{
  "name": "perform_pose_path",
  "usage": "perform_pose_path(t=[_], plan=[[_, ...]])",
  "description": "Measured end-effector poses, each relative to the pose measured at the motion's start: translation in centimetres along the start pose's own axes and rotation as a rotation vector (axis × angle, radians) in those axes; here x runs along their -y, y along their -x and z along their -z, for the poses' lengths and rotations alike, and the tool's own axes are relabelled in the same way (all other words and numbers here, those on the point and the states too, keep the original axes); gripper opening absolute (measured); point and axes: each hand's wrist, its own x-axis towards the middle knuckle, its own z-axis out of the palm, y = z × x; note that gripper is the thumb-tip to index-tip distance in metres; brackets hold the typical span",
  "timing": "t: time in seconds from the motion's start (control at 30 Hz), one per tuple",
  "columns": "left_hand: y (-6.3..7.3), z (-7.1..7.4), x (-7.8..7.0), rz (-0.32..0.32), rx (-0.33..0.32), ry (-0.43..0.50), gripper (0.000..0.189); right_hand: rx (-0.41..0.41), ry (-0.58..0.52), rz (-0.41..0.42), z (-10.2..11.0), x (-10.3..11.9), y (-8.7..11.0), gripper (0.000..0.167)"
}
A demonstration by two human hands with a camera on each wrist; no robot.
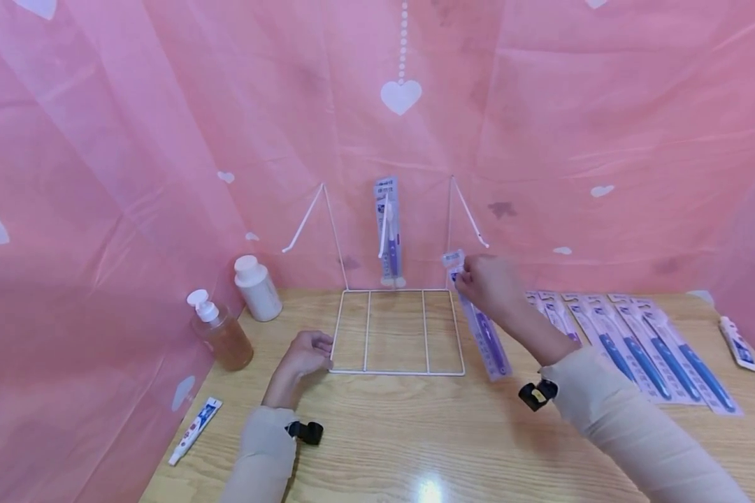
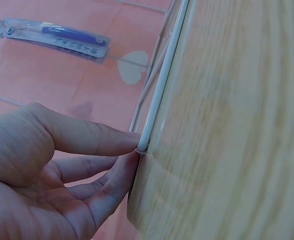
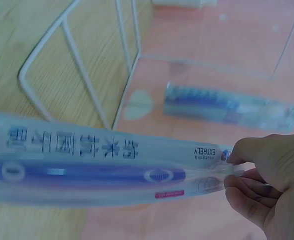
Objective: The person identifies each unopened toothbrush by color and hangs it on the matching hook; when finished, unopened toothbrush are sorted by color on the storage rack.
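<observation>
My right hand point(image 1: 492, 283) pinches a packaged purple toothbrush point(image 1: 489, 342) near its top, to the right of the white wire rack point(image 1: 396, 373). In the right wrist view, thumb and fingers grip the clear pack's narrow end, and the purple handle point(image 3: 87, 172) points away from the hand. At the rack's front left corner is my left hand point(image 1: 307, 353). Its thumb and a finger pinch the corner of the rack's wire point(image 2: 154, 107) in the left wrist view. Packaged purple toothbrushes point(image 1: 393, 258) hang on the rack's middle hook point(image 1: 384, 227); the left hook point(image 1: 303, 218) and right hook point(image 1: 470, 213) are bare.
Several packaged blue toothbrushes point(image 1: 654, 349) lie in a row at the right, with purple ones beside them. A toothpaste tube point(image 1: 738, 344) lies beyond. To the left are a white bottle point(image 1: 259, 290), a pump bottle point(image 1: 225, 339) and another tube point(image 1: 195, 431). A pink curtain point(image 1: 560, 126) hangs behind.
</observation>
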Motion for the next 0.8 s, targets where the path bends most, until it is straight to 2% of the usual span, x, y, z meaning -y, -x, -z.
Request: perform_pose_path(t=[0.1,0.33,0.47,0.8], plan=[[0.0,0.1,-0.1,0.003,0.004,0.004,0.047,-0.008,-0.05,0.025,0.3,1.7,0.2,0.024],[0.1,0.0,0.0,0.013,0.004,-0.007,0.047,-0.049,-0.112,0.097,1.7,5.5,0.7,0.008],[0.2,0.0,0.0,0.011,0.0,-0.015,0.046,-0.094,-0.138,0.156,2.6,7.2,0.7,0.008],[0.2,0.1,0.1,-0.026,0.012,-0.005,0.046,-0.304,-0.161,0.281,4.3,10.5,1.5,0.01]])
